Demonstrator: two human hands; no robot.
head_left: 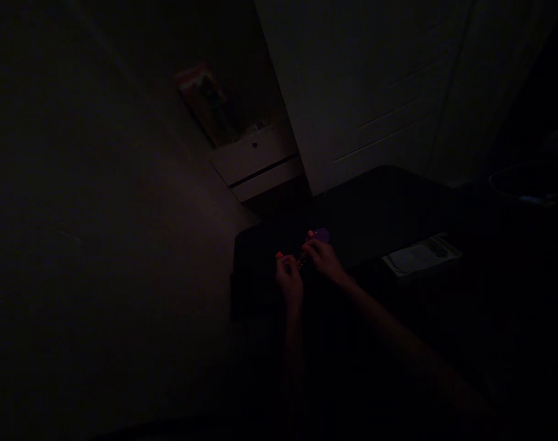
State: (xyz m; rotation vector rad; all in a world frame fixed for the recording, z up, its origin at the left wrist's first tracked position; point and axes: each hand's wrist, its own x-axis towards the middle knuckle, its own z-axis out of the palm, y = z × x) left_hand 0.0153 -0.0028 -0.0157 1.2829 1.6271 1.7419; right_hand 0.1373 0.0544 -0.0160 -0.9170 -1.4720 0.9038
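The scene is very dark. My left hand (290, 278) is closed with its fingertips pinched together, and a small orange-red piece (279, 255) shows just beyond them. Close by on the right, my right hand (323, 256) is also closed in a pinch. Between the two hands are several tiny light bits, like beads (301, 262); whether they hang or lie there I cannot make out. Just past my right fingers sits a purple object (323, 235) with another small orange piece (310, 233) beside it. What each hand pinches is too small and dark to name.
Both hands are over a dark table (375, 202). A pale book or stack of papers (421, 256) lies lower, by its near edge. Behind are a white drawer unit (260, 159), a picture or box (205, 101) and a panelled door (365, 92). A wall (122, 245) rises at left.
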